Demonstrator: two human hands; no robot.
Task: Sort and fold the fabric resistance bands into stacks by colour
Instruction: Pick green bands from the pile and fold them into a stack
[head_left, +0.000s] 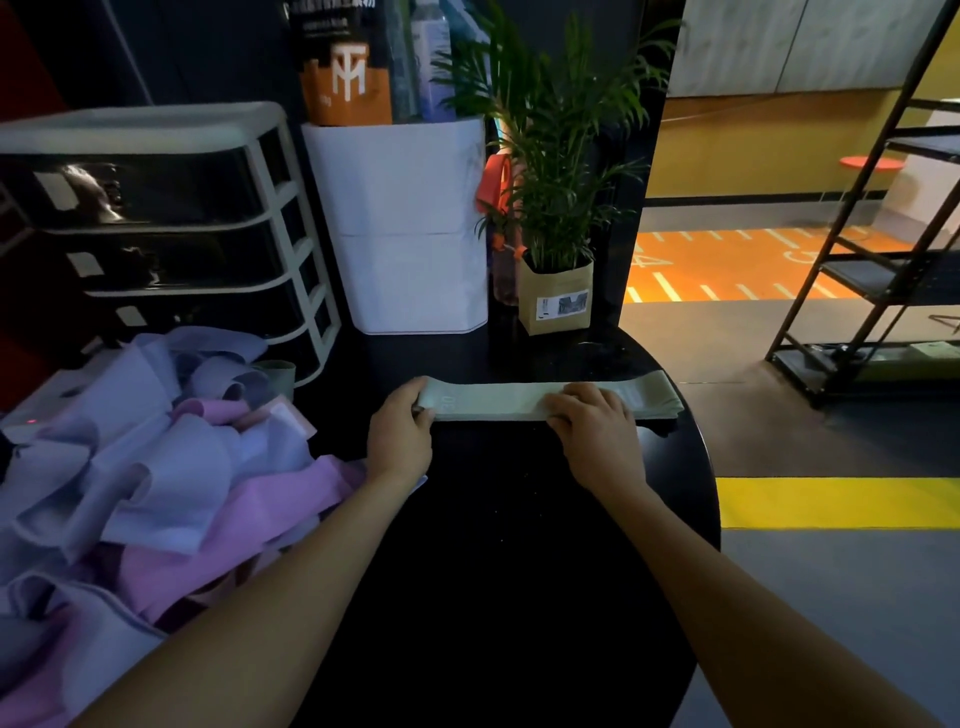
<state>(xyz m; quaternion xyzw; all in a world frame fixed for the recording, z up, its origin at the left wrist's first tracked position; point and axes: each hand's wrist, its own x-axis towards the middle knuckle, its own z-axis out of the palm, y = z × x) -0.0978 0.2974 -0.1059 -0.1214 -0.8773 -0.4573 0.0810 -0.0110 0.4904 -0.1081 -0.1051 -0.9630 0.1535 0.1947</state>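
The green resistance band (550, 401) lies flat on the black table (519, 545); the left hand (400, 434) pinches its left end with curled fingers, while the right hand (595, 423) presses straight fingers mid-band

The scene is dim, and the black table (519, 545) is almost without detail; only small specks of light show on it. The brightest part is at the upper right, where the orange floor (727, 265) glows strongly and looks a little overexposed. The yellow stripe (831, 501) is also vivid. A soft glare lies on the dark fronts of the drawer unit (156, 208). The wide lens bends the lines at the edges, so the shelf rack (883, 234) leans. The forearms near the bottom edge look stretched and slightly soft.
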